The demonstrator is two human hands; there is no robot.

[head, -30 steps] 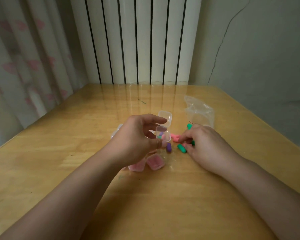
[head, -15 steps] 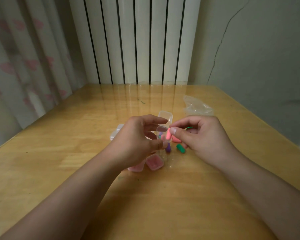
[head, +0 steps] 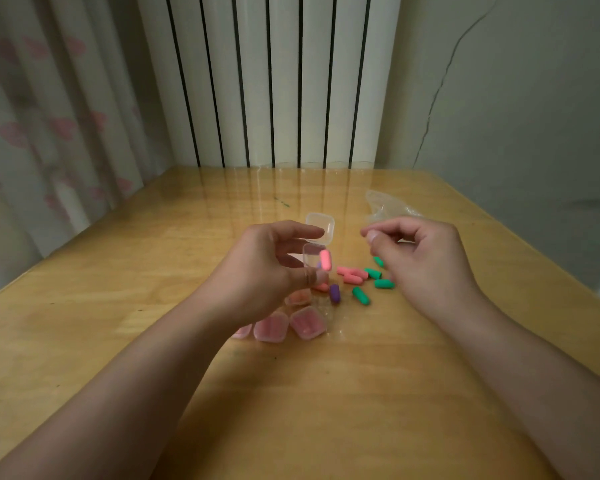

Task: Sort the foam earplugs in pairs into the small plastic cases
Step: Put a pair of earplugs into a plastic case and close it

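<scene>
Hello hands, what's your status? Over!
Left hand holds open case; pink earplug at its mouth. Right hand curled, empty. Nothing blocking.

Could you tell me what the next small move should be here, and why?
Probably the right hand, holding nothing visible, should pick one pink earplug off the table. The open case in the left hand shows one pink plug at its mouth, so it likely needs a mate.
</scene>
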